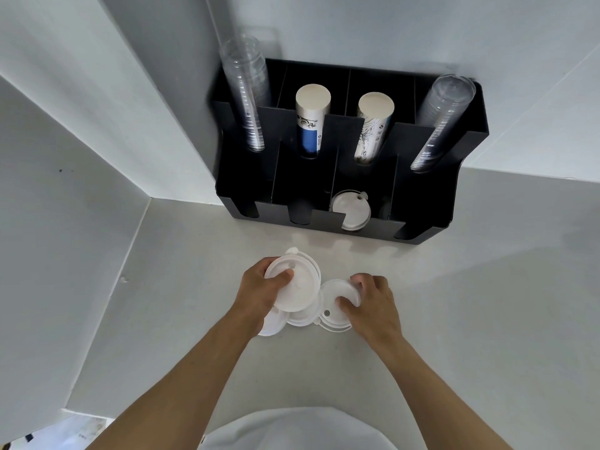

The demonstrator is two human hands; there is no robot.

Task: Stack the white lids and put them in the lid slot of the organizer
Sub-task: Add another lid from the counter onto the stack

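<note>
Several white lids lie bunched on the grey counter in front of me. My left hand (pixel 263 287) grips a small stack of white lids (pixel 300 284), tilted and raised a little above the others. My right hand (pixel 370 300) pinches the edge of another white lid (pixel 337 289) on the pile's right side. More loose lids (pixel 302 319) lie under and between both hands. The black organizer (pixel 480 131) stands against the wall behind them. In its front row, the third slot from the left holds white lids (pixel 349 211).
The organizer's back slots hold two stacks of clear cups (pixel 246 102) (pixel 441 121) and two sleeves of paper cups (pixel 310 118) (pixel 371 128). A white wall corner (pixel 181 131) juts out left of the organizer. The counter (pixel 470 303) stretches to the right.
</note>
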